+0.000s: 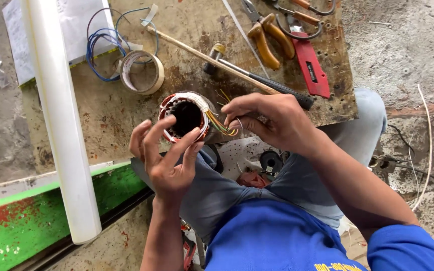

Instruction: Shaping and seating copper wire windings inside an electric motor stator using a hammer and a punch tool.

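Note:
A round motor stator [185, 117] with copper windings and white binding stands at the near edge of a worn wooden board [126, 110]. My left hand [164, 160] cups its near side, fingers touching the rim. My right hand [269, 120] pinches the bundle of thin coloured lead wires [220, 125] that comes out of the stator's right side. My knees in grey trousers are below the board.
On the board lie a roll of tape [142, 72], blue wire coils [101, 47], a hammer [257, 75], yellow-handled pliers [267, 37] and a red tool [310, 62]. A long white tube [61, 120] crosses the left side. A green painted plank [36, 216] lies lower left.

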